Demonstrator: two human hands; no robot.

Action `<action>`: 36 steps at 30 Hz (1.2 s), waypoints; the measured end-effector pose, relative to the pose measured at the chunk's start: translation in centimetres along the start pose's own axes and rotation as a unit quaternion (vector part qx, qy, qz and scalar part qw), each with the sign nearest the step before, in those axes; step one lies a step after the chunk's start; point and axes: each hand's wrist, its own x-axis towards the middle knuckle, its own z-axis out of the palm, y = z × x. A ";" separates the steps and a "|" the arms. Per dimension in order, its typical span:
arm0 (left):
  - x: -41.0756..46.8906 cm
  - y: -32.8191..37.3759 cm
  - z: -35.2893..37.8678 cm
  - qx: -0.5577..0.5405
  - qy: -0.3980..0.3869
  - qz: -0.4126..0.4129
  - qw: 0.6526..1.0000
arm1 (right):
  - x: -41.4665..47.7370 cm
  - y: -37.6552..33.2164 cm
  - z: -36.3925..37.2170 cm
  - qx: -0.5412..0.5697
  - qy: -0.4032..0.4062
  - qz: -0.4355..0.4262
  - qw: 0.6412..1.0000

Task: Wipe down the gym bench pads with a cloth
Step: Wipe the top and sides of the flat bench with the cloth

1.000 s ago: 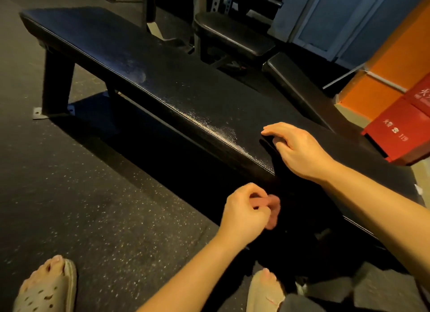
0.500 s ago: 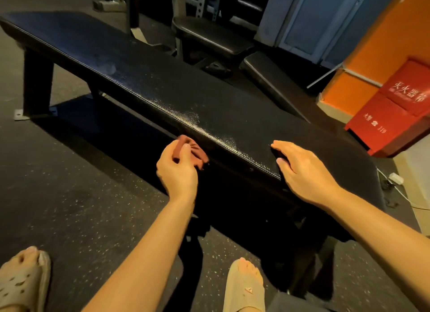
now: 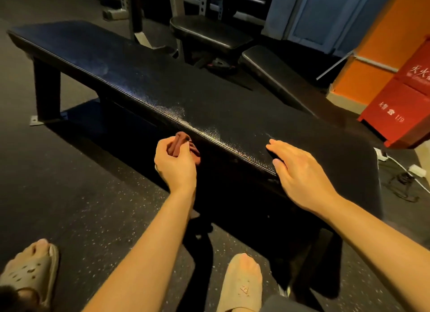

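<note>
The left hand point(image 3: 175, 167) holds the cloth point(image 3: 182, 144) at the near side of the bench pad point(image 3: 139, 79), just under its top edge. Right of this grip, the right hand point(image 3: 300, 172) lies on the pad's near edge. The pad runs from the grip away to the left, with a leg point(image 3: 47, 93) under the far end. Behind the grip, past the pad, stands a second bench point(image 3: 209, 36). Far to the right are a box point(image 3: 400, 107) and a cable point(image 3: 404, 183) on the floor point(image 3: 69, 183). Nearer than the grip, two sandals point(image 3: 30, 276) stand on the floor, one on each side.
</note>
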 end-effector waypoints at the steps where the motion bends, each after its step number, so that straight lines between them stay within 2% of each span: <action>1: -1.0 0.4 0.5 -0.023 -0.019 0.011 0.999 | 0.1 0.0 0.0 -0.002 0.005 0.000 1.000; 6: -12.3 -0.8 1.6 -0.050 -0.174 -0.005 0.983 | 0.0 0.1 0.2 0.007 0.024 -0.004 1.000; 7: -12.2 -0.9 1.7 -0.040 -0.163 -0.004 0.986 | -0.1 0.2 0.3 0.008 0.023 -0.007 1.000; 10: -5.6 -0.9 1.9 0.003 -0.056 0.018 0.998 | -0.3 0.5 0.4 0.013 0.014 -0.016 1.000; 12: -2.8 -0.5 1.4 0.032 -0.024 0.020 0.999 | -0.3 0.6 0.4 0.012 0.020 -0.019 1.000; 14: -4.8 0.0 1.5 0.037 -0.047 0.021 0.998 | -0.3 0.4 0.5 0.008 0.025 -0.019 0.999; 18: -12.4 0.0 2.1 -0.018 -0.181 0.029 0.983 | 0.0 0.4 0.7 0.003 0.037 -0.020 0.999; 19: -11.7 -0.5 2.3 -0.004 -0.176 0.032 0.984 | 0.0 0.4 0.7 0.005 0.036 -0.021 0.999; 23: -2.7 -1.5 1.7 0.029 -0.032 -0.009 0.999 | -0.2 0.6 0.6 0.015 0.030 -0.028 0.999; 26: -3.0 -0.7 1.2 0.059 -0.033 0.012 0.998 | -0.2 0.5 0.9 0.009 0.035 -0.030 0.999; 30: -12.1 -1.2 2.1 0.021 -0.175 0.040 0.984 | 0.2 0.4 1.2 0.010 0.033 -0.034 0.999; 32: -13.0 -1.4 2.2 0.035 -0.209 0.034 0.977 | 0.3 0.5 1.1 0.017 0.031 -0.029 0.999; 34: -10.1 -1.1 2.0 0.072 -0.153 0.039 0.985 | 0.1 0.6 1.1 0.018 0.026 -0.027 0.999; 36: -5.4 -0.5 1.5 0.097 -0.083 0.009 0.992 | 0.0 0.5 1.0 0.018 0.021 -0.020 0.999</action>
